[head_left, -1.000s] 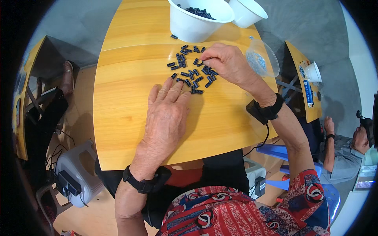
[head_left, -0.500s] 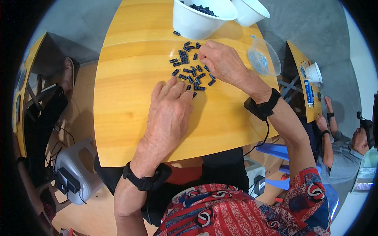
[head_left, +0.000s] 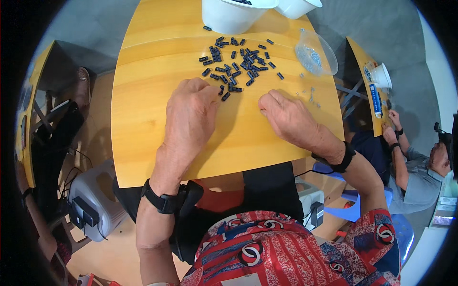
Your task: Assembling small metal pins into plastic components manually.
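Many small black blocks with round holes [head_left: 248, 61] lie scattered on the yellow wooden table [head_left: 143, 105]. My left hand [head_left: 191, 112] rests at the near left edge of this spread, its fingers curled in, with two black blocks [head_left: 225, 96] right by its fingertips. Off to the right, nearer to me, my right hand [head_left: 288, 117] is closed with thumb and fingertips pressed together over the wood. Whatever either hand may pinch is hidden by its fingers. Beyond my right hand lie several tiny clear pieces [head_left: 312, 94].
A large white tub [head_left: 234, 18] holding black blocks stands at the far edge, beside a second white tub [head_left: 298, 7]. At the far right lies a clear plastic dish [head_left: 327, 55] with small clear pieces. Another person [head_left: 415, 176] works at a separate table [head_left: 365, 86].
My right hand has come back from the blocks toward me, uncovering more of them and the tiny clear pieces. My left hand's spread fingers have curled in. The view has shifted slightly.
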A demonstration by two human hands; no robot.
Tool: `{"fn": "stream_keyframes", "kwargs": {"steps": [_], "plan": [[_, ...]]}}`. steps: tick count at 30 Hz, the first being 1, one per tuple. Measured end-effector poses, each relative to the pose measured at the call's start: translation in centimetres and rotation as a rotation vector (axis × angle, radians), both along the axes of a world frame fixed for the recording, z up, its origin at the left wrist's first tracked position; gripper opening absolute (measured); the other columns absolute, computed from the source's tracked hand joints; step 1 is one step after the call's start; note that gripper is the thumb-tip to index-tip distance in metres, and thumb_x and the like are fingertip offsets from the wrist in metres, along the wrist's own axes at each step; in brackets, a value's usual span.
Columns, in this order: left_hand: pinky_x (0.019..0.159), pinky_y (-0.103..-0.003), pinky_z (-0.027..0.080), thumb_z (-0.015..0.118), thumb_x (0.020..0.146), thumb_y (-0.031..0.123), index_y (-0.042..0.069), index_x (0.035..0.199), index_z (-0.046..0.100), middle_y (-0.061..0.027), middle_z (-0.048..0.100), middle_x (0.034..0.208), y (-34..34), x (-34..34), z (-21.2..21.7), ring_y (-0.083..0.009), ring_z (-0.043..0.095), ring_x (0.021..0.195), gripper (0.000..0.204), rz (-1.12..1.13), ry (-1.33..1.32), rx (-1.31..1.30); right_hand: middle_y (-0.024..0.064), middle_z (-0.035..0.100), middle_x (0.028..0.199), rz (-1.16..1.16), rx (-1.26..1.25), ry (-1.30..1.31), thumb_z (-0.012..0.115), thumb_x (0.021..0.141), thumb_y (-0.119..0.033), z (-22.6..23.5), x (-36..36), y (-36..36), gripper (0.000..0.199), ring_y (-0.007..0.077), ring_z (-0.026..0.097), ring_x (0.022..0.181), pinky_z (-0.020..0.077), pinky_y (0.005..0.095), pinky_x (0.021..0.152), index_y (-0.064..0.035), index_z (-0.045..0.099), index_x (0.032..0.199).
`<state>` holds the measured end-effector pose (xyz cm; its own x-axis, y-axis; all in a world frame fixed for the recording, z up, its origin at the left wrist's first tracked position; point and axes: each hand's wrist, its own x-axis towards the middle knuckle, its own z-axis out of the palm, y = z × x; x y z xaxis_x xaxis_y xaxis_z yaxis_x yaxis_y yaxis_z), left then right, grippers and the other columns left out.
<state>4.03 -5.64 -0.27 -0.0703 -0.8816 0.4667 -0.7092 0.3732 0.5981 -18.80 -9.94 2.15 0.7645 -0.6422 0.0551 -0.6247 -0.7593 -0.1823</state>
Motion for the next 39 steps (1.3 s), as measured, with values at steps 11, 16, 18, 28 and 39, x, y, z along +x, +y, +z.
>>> {"fn": "stream_keyframes", "kwargs": {"steps": [11, 16, 18, 28, 39], "plan": [[0.068, -0.038, 0.044, 0.07, 0.064, 0.002, 0.004, 0.083, 0.067, -0.0114, 0.057, 0.076, -0.3, -1.8, 0.0, -0.0299, 0.054, 0.078, 0.02, 0.022, -0.085, -0.078, 0.0113, 0.054, 0.082, -0.141, -0.104, -0.336, 0.06, 0.08, -0.009, -2.3, -0.2, 3.3, 0.013, 0.0311, 0.058, 0.073, 0.0467, 0.0383, 0.064, -0.0052, 0.053, 0.09], [0.074, -0.04, 0.042, 0.069, 0.066, 0.006, 0.006, 0.082, 0.067, -0.0102, 0.057, 0.077, -0.6, -2.8, -0.6, -0.0285, 0.054, 0.078, 0.016, 0.054, -0.157, -0.081, 0.0111, 0.054, 0.082, -0.193, -0.094, -0.36, 0.06, 0.081, -0.011, -2.5, -0.2, 3.2, 0.014, 0.0314, 0.058, 0.074, 0.0467, 0.0386, 0.064, -0.0057, 0.053, 0.092], [0.077, -0.04, 0.041, 0.069, 0.066, 0.007, 0.007, 0.082, 0.068, -0.0094, 0.057, 0.077, -0.6, -3.3, -0.7, -0.0277, 0.054, 0.078, 0.015, 0.056, -0.186, -0.088, 0.0111, 0.054, 0.082, -0.218, -0.092, -0.366, 0.059, 0.081, -0.012, -2.5, -0.4, 3.1, 0.014, 0.0313, 0.058, 0.074, 0.0466, 0.0389, 0.064, -0.0061, 0.053, 0.091], [0.083, -0.037, 0.041, 0.069, 0.066, 0.002, 0.007, 0.081, 0.068, -0.0067, 0.059, 0.081, -0.3, -4.4, -0.3, -0.0249, 0.055, 0.086, 0.016, 0.06, -0.22, -0.152, 0.0112, 0.052, 0.081, -0.2, -0.091, -0.419, 0.06, 0.081, -0.014, -2.9, -0.9, 3.2, 0.015, 0.0315, 0.058, 0.073, 0.0472, 0.0393, 0.064, -0.006, 0.051, 0.09], [0.07, -0.027, 0.05, 0.065, 0.082, 0.004, 0.002, 0.094, 0.068, -0.0069, 0.067, 0.081, 2.4, -5.3, 1.2, -0.0147, 0.062, 0.074, 0.013, -0.146, 0.784, 0.301, 0.0112, 0.058, 0.079, -0.243, -0.118, -0.801, 0.061, 0.078, -0.004, -2.8, -2.2, 3.6, 0.01, 0.0303, 0.059, 0.073, 0.0483, 0.0363, 0.061, -0.0028, 0.057, 0.087]]}}
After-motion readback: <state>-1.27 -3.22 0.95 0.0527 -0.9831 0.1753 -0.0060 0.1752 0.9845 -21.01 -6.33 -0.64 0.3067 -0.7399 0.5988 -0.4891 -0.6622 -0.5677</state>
